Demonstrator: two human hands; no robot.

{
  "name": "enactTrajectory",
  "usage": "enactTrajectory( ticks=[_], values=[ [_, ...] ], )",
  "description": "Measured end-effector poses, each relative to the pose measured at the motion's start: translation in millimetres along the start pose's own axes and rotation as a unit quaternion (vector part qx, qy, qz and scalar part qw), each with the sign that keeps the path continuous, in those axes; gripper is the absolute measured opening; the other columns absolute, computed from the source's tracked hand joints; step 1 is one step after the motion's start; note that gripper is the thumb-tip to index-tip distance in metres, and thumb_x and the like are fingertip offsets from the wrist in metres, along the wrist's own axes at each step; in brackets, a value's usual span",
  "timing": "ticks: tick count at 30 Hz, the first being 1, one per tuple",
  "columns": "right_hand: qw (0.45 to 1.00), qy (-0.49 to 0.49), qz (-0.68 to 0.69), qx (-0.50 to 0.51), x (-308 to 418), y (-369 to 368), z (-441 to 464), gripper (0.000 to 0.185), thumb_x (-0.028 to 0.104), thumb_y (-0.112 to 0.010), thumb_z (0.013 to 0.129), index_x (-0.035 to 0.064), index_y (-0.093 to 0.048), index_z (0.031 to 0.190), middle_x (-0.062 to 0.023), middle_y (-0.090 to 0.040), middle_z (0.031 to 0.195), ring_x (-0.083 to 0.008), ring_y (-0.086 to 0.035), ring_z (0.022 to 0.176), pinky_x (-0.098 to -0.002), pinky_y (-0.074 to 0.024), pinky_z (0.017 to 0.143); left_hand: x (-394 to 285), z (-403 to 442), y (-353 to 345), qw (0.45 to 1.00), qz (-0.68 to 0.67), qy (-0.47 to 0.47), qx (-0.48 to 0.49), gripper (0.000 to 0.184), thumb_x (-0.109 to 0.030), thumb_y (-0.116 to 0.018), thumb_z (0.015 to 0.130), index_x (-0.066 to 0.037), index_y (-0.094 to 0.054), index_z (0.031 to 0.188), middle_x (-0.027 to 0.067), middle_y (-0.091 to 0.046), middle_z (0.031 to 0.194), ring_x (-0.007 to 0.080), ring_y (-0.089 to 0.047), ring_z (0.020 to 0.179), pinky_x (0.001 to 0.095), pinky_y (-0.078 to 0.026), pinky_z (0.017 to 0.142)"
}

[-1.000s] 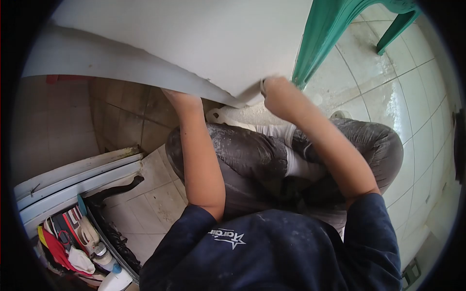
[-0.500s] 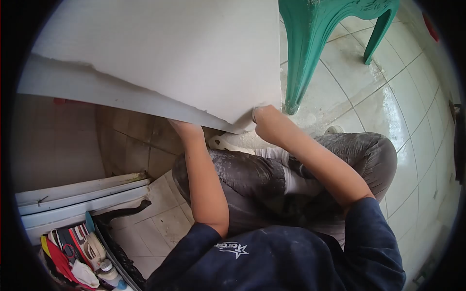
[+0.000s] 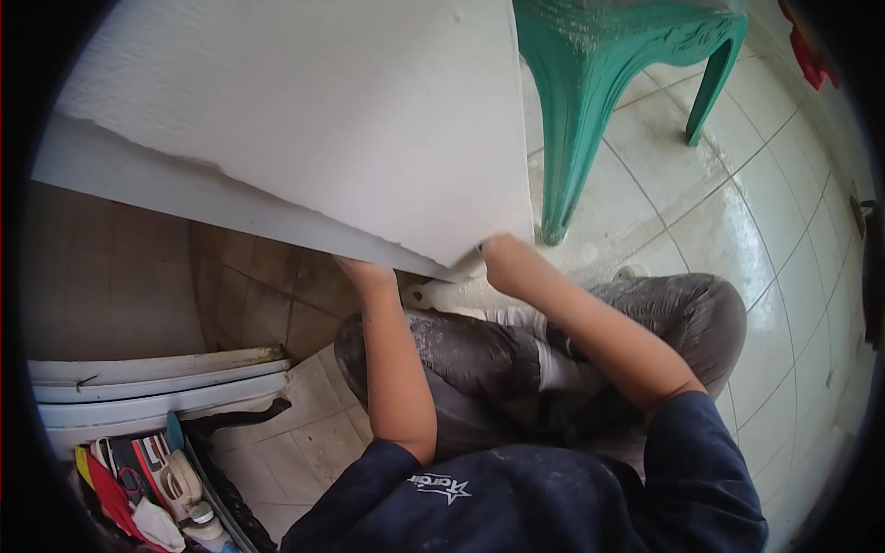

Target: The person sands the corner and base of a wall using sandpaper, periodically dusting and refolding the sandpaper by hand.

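A large white board (image 3: 304, 101) slopes over my knees, and along its near side a ragged edge runs above a smooth grey-white strip (image 3: 198, 198). My left hand (image 3: 367, 275) reaches beneath that strip, with its fingers hidden behind it. At the board's near right corner, my right hand (image 3: 509, 263) is closed in a fist against the edge. Whatever it grips there is too small and blurred to make out.
A green plastic stool (image 3: 572, 120) stands beyond the board on dusty tiles (image 3: 645, 189). At lower left are long white panels (image 3: 166, 392) and an open black bag (image 3: 230, 488) holding tools and cloths. My bent legs (image 3: 442, 355) are under the board.
The view has tilted slightly, so the board, stool and hands sit lower in it. My right hand stays closed at the corner, and my left stays under the board.
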State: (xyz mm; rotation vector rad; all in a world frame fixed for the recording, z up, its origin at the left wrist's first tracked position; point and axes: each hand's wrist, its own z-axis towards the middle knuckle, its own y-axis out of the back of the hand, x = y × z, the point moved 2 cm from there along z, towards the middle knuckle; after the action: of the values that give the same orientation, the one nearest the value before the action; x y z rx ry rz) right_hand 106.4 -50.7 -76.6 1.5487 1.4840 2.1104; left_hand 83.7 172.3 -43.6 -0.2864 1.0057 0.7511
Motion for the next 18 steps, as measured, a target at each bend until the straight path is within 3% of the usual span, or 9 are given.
enactTrajectory(
  ticks=[2,3,5,8,12,15,18],
  values=[
    [0.999,-0.031,0.004,0.015,-21,-29,0,0.015,-0.002,-0.050,0.076,-0.0077,-0.061,0.083,-0.0286,-0.064,0.085,-0.0442,-0.065,0.083,-0.0489,-0.0527,0.076,-14,-1,-5,0.997,-0.063,0.040,-0.016,0.050,-0.032,-0.043,0.100,0.001,-0.040,0.138,0.0124,-0.049,0.134,0.0241,-0.052,0.121,0.0368,-0.047,0.098],
    [1.000,-0.002,0.008,-0.005,-8,-18,0,0.015,-0.002,-0.050,0.076,-0.0077,-0.062,0.082,-0.0286,-0.064,0.084,-0.0444,-0.065,0.081,-0.0492,-0.0527,0.075,-17,0,-8,0.994,-0.092,0.062,-0.017,0.050,-0.032,-0.042,0.101,0.001,-0.040,0.138,0.0126,-0.049,0.134,0.0243,-0.052,0.120,0.0369,-0.048,0.097],
    [0.998,0.052,0.009,-0.039,27,24,-5,0.014,-0.002,-0.050,0.075,-0.0076,-0.062,0.080,-0.0286,-0.064,0.082,-0.0447,-0.065,0.079,-0.0497,-0.0529,0.073,-16,5,-10,0.995,-0.085,0.057,0.006,0.050,-0.032,-0.042,0.101,0.000,-0.040,0.138,0.0126,-0.049,0.134,0.0244,-0.053,0.120,0.0372,-0.048,0.097],
    [0.998,0.006,0.048,-0.035,34,29,-3,0.013,-0.002,-0.050,0.074,-0.0076,-0.062,0.076,-0.0285,-0.064,0.080,-0.0449,-0.064,0.076,-0.0501,-0.0530,0.071,-4,-5,0,0.997,-0.053,0.052,0.001,0.050,-0.033,-0.042,0.101,-0.001,-0.040,0.139,0.0122,-0.050,0.134,0.0241,-0.054,0.118,0.0372,-0.048,0.096],
    [0.999,0.017,0.014,-0.043,-18,-42,-3,0.013,-0.003,-0.050,0.073,-0.0075,-0.062,0.075,-0.0287,-0.064,0.080,-0.0447,-0.064,0.078,-0.0498,-0.0528,0.072,2,0,1,1.000,-0.014,0.018,0.006,0.050,-0.035,-0.042,0.101,-0.002,-0.040,0.138,0.0115,-0.051,0.132,0.0236,-0.055,0.117,0.0373,-0.049,0.095],
    [0.999,0.030,0.028,-0.017,20,-4,-6,0.015,-0.004,-0.049,0.073,-0.0081,-0.063,0.077,-0.0298,-0.064,0.081,-0.0454,-0.064,0.080,-0.0497,-0.0526,0.075,-33,1,-14,0.981,-0.141,0.114,-0.075,0.042,-0.028,-0.040,0.101,0.006,-0.050,0.122,0.0172,-0.057,0.117,0.0281,-0.057,0.105,0.0408,-0.048,0.089],
    [0.997,-0.021,0.069,-0.004,43,19,-3,0.019,-0.005,-0.047,0.074,-0.0099,-0.064,0.081,-0.0320,-0.064,0.084,-0.0464,-0.064,0.086,-0.0494,-0.0523,0.079,-13,-2,-3,0.999,-0.010,0.026,-0.032,0.041,-0.028,-0.041,0.100,0.006,-0.049,0.123,0.0173,-0.057,0.117,0.0286,-0.057,0.104,0.0408,-0.048,0.090]
  ],
)
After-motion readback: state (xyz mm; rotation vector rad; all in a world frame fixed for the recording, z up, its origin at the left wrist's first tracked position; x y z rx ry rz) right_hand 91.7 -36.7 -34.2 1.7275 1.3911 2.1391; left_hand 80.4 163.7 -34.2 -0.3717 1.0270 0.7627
